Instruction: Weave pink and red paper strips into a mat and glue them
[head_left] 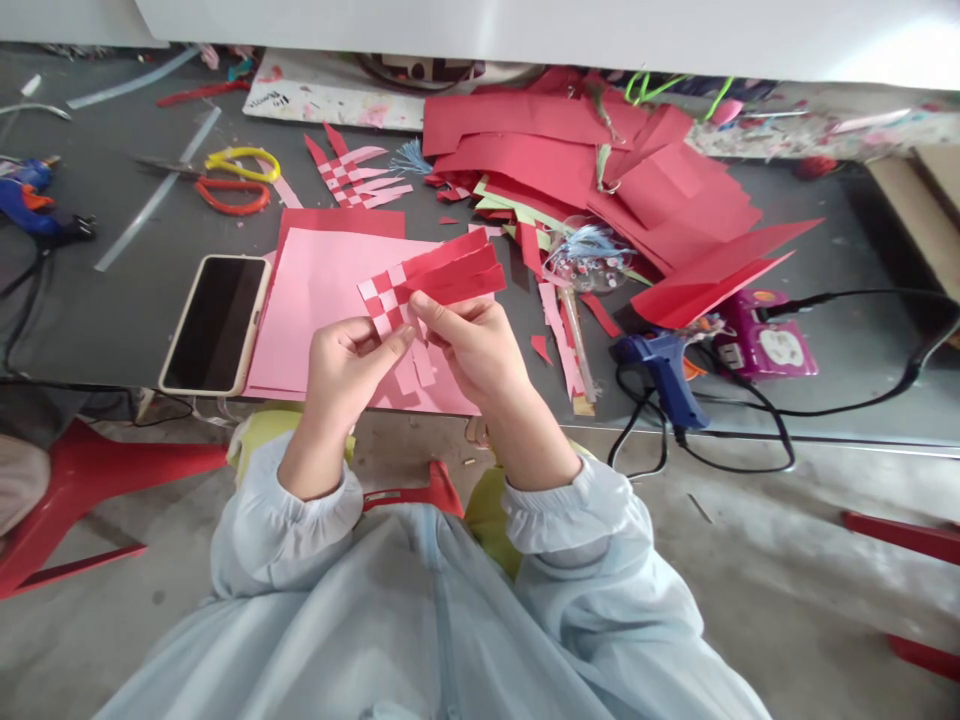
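Both my hands hold a woven paper piece of red and pink strips above the table's near edge. My left hand is closed, pinching the checkered part and the pink strips hanging below it. My right hand is closed too, thumb and fingers pressed on the red strips that fan out to the upper right. Under the piece lies a pink paper sheet on top of a red one.
A phone lies left of the pink sheet. A blue glue gun with black cable sits to the right, near a purple box. Red paper pile, another woven piece, scissors lie further back. A red stool stands lower left.
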